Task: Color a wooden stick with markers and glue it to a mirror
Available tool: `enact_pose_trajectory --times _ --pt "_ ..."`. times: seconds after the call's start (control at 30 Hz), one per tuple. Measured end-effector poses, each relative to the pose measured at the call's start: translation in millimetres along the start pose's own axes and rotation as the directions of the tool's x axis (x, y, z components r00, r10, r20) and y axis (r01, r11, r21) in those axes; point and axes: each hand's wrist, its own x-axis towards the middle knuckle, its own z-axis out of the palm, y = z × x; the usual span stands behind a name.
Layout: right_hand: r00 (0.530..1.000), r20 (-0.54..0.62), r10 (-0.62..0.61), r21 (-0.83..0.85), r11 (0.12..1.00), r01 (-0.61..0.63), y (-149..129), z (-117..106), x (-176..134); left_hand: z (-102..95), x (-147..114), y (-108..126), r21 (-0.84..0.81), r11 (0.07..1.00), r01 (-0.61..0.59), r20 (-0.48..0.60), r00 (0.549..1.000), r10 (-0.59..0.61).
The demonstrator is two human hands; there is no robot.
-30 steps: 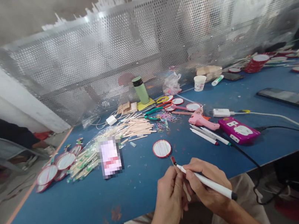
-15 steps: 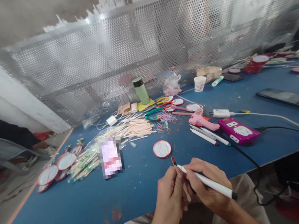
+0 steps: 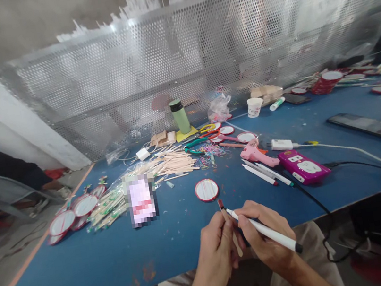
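Between its thumb and fingers, my left hand (image 3: 216, 242) pinches a thin wooden craft stick (image 3: 236, 243) whose upper end is coloured dark red. My right hand (image 3: 266, 232) is closed around a white marker (image 3: 270, 232) with a black end. The marker's tip touches or nearly touches the stick just below the red part. Beyond my hands, a round white disc with a red rim (image 3: 206, 190) lies flat on the blue table (image 3: 115, 264).
Left of centre are bundled sticks (image 3: 114, 204), a blurred packet (image 3: 141, 200) and more red-rimmed discs (image 3: 62, 223). To the right lie markers (image 3: 261, 174), a pink glue gun (image 3: 258, 153), a magenta power strip (image 3: 303, 166) with cables and a phone (image 3: 370, 125). A green bottle (image 3: 180, 117) stands behind.
Almost nothing differs. Both hands keep their hold on the stick and the marker, with only a very slight shift of the marker against the stick.
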Motion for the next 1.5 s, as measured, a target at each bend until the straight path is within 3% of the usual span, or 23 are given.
enact_pose_trajectory --times 1.5 --pt "1.000 -0.001 0.002 0.011 1.000 -0.002 0.0 1.1 0.8 -0.6 0.1 -3.5 -0.001 1.000 -0.012 -0.006 1.000 0.012"
